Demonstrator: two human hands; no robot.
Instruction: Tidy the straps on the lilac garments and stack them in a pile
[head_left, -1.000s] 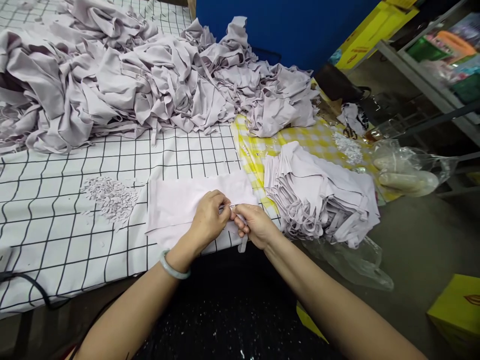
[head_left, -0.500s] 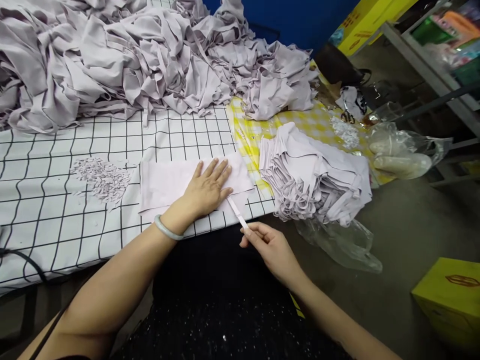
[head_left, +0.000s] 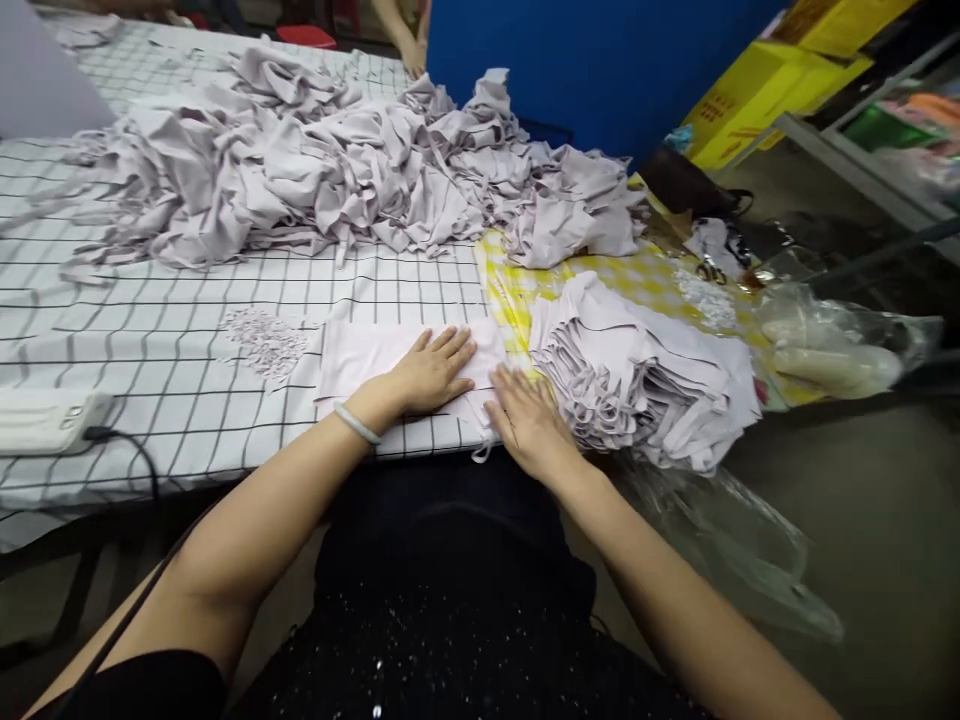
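Flat on the checked tabletop lies a pale lilac fabric piece (head_left: 360, 350), its layers folded into a long rectangle. My left hand (head_left: 431, 372) presses on its right half with fingers stretched out. At the right end of the cloth rests my right hand (head_left: 529, 420), palm down with the fingers extended, holding nothing. A narrow fabric strap (head_left: 484, 452) hangs in a small loop at the table's front edge, beside the right hand. Just right of that hand sits a stack of similar folded garments (head_left: 652, 370) with looped straps along its front.
A big heap of loose lilac garments (head_left: 337, 165) covers the back. Small fabric scraps (head_left: 266, 343) lie left of the cloth. A white power strip (head_left: 52, 420) is at the left edge. Plastic bags (head_left: 832, 345) are at right. Another person's hand (head_left: 412, 55) shows at the far side.
My right hand has let go of the strap and moved up onto the cloth's right end, fingers now spread. The left hand stays on the cloth. The view has shifted, showing more of the far table.
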